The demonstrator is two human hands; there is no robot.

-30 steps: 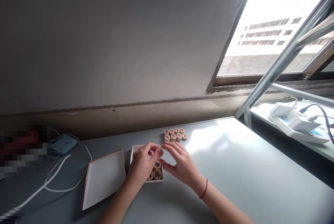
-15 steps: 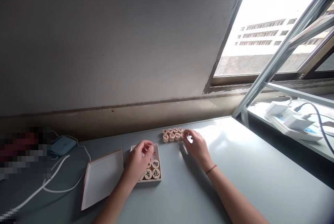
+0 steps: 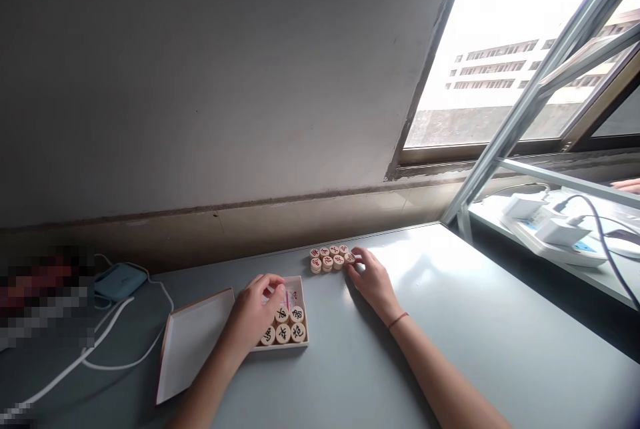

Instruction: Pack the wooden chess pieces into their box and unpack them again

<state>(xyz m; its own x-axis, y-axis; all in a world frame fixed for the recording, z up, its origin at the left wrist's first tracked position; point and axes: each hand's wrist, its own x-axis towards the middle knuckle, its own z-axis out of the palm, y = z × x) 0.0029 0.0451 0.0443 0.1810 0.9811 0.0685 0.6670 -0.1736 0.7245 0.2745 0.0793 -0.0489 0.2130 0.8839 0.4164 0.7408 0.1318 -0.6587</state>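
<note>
Desk (image 3: 480, 342) fills the lower frame and carries all of it. Lid (image 3: 193, 339) lies lower left, hollow side up; my guess, parked there to leave the right side free for reaching. Open box (image 3: 295, 285) sits lower centre just beside it, close in, so both hands can get at it.

My left hand (image 3: 255, 305) is over the box's left part, fingers curled, thumb near index; can't tell if it holds anything. Right hand (image 3: 374, 280), right of centre: thumb and index closed around the end piece (image 3: 350, 258), edge grip, probably because that leaves its face uncovered.

Red-marked pieces (image 3: 327, 260) are bunched centre, beyond the box, two tight rows, faces up so the marks read. Black-marked pieces (image 3: 283, 333) line the box's near part, penned by its walls.
</note>
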